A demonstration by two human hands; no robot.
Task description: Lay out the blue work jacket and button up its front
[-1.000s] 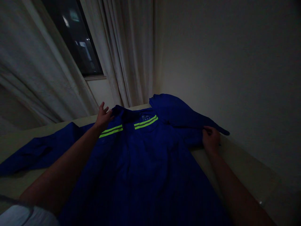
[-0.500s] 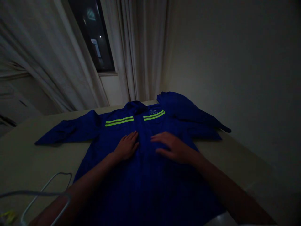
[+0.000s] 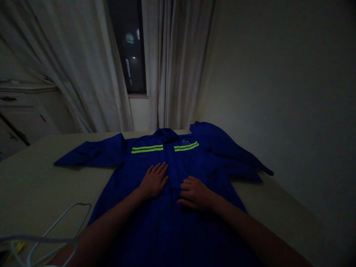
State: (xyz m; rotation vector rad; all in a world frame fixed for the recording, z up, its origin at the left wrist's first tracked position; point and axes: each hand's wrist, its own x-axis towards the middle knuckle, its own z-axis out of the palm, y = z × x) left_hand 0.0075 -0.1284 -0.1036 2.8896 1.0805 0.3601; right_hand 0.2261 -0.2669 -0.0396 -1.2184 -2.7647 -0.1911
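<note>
A dark blue work jacket (image 3: pixel 169 226) lies spread front up on a pale table (image 3: pixel 36 178), with two neon-yellow reflective stripes across its chest (image 3: pixel 164 147). My left hand (image 3: pixel 154 181) rests flat on the jacket's front, just below the stripes, holding nothing. Close beside it, my right hand (image 3: pixel 194 193) lies on the front with slightly curled fingers, also holding nothing. The jacket's left-hand sleeve (image 3: pixel 91 155) stretches out flat, while the right-hand sleeve (image 3: pixel 222 142) lies doubled back near the collar.
A thin white looped wire (image 3: pixel 55 230) lies on the table at the lower left, beside my left forearm. A pale wall (image 3: pixel 278 92) rises along the table's right side. Beyond the far edge hang white curtains (image 3: pixel 178 63) around a dark window (image 3: pixel 129 48).
Since a second ago, my hands have left the collar and the right-hand sleeve and come to the jacket's chest. Both have slid slightly towards me since the last frame. The view has swung level.
</note>
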